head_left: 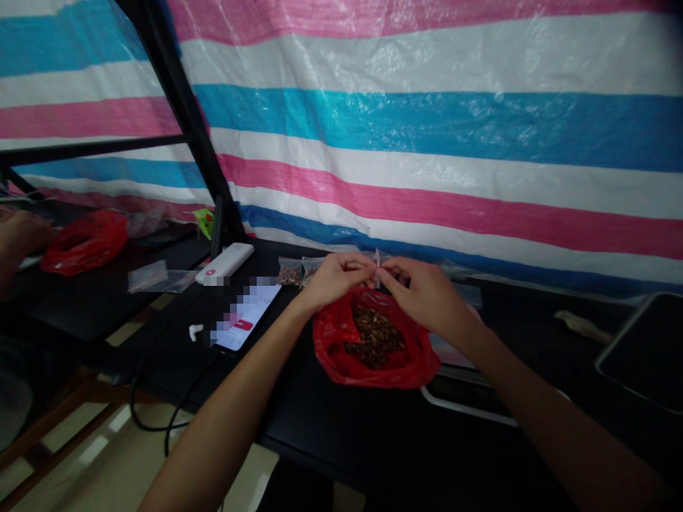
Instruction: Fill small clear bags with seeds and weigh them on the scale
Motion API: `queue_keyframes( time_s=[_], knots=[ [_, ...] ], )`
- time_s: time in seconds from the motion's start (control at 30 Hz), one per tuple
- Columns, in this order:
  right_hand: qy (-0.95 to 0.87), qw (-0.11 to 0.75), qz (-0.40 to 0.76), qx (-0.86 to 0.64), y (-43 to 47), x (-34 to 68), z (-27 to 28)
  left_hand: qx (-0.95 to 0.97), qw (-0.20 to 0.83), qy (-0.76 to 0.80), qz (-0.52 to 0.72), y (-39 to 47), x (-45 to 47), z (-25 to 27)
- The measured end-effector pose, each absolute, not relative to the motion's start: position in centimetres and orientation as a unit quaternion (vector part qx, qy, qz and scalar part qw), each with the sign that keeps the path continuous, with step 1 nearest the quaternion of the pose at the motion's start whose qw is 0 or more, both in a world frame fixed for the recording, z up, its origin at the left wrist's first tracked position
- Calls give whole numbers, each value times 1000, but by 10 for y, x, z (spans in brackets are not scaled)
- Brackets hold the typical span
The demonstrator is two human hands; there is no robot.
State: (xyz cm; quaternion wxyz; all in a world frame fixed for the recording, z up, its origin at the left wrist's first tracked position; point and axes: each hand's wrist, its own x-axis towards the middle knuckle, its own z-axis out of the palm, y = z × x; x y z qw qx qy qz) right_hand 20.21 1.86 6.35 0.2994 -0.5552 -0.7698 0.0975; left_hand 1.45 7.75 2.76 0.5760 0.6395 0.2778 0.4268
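Observation:
My left hand point(344, 276) and my right hand point(419, 284) meet above the back rim of a red plastic bag point(341, 366). Between their pinched fingertips stands a small clear plastic bag point(378, 264), seen nearly edge-on, so its contents cannot be made out. The red bag lies open below my wrists, with many small brown dried pieces point(376, 338) inside, like seeds or dried herbs. Just left of my left hand, small filled zip bags point(290, 271) lie at the back of the black table point(299, 412).
Left of my forearm are a lit phone point(250, 316), a white power bank point(227, 262), an earbud point(196, 332) and a black cable point(139, 398). Another person's hand point(21, 235) is by a second red bag point(88, 240). A dark tablet-like device point(645, 348) lies right. Striped sheeting point(427, 121) hangs behind.

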Motion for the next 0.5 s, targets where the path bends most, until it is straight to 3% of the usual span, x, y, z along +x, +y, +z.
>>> queue_keyframes(
  time_s=[0.17, 0.3, 0.5],
  knots=[
    [-770, 288, 161, -546, 23, 209, 58, 658, 583, 264, 397, 71, 21, 25],
    [-762, 269, 147, -571, 21, 205, 58, 667, 555, 292, 403, 73, 20, 23],
    [-764, 266, 132, -573, 21, 203, 58, 663, 598, 277, 355, 75, 16, 23]
  ],
)
